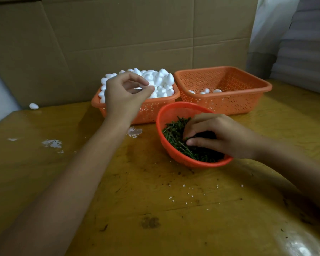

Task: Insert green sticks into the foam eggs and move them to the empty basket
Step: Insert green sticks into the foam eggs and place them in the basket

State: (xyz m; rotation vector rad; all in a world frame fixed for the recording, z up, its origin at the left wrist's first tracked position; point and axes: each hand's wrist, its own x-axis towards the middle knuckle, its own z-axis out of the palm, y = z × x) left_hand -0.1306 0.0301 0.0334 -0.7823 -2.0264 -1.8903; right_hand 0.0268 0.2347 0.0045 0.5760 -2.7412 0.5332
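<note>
A heap of white foam eggs fills the orange basket at the back left. My left hand hovers over that heap with thumb and fingers curled towards the eggs; what they hold is unclear. My right hand reaches into the round orange bowl and its fingers curl into the green sticks. The second orange basket at the back right holds a few eggs.
One loose foam egg lies on the wooden table at the far left. White foam scraps and crumbs are scattered on the tabletop. A cardboard sheet stands behind the baskets.
</note>
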